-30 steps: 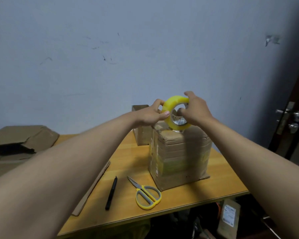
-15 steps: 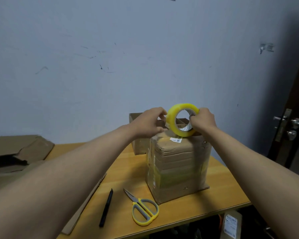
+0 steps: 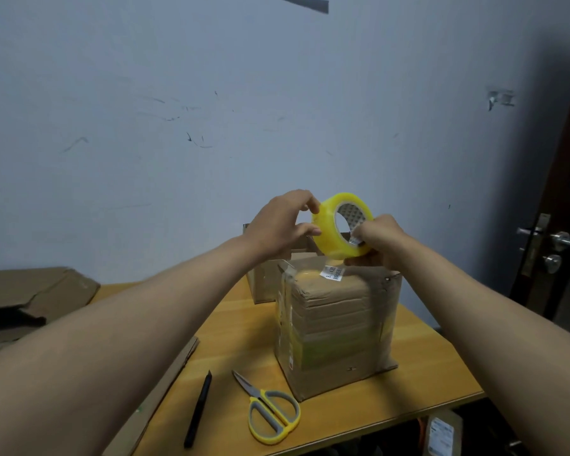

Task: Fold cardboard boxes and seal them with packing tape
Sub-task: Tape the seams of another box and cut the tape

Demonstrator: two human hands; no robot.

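Observation:
A yellowish roll of packing tape (image 3: 326, 233) is held upright just above a closed cardboard box (image 3: 336, 327) on the wooden table (image 3: 244, 324). My left hand (image 3: 282, 222) pinches the roll's left rim between thumb and fingers. My right hand (image 3: 377, 240) grips its right side, fingers curled into the core. The box is wrapped in bands of tape and carries a small white label (image 3: 332, 272) on top. A second, open cardboard box (image 3: 264, 284) stands behind it, partly hidden by my left arm.
Yellow-handled scissors (image 3: 270, 413) and a black pen (image 3: 198, 408) lie near the table's front edge. Flat cardboard (image 3: 165, 383) lies under my left arm, and more folded cardboard (image 3: 30, 291) is stacked at far left. A door with a metal handle (image 3: 560, 240) is at right.
The view has tilted upward a little and both hands sit lower in it. The tape roll has turned slightly, and my right fingers have moved further into the core.

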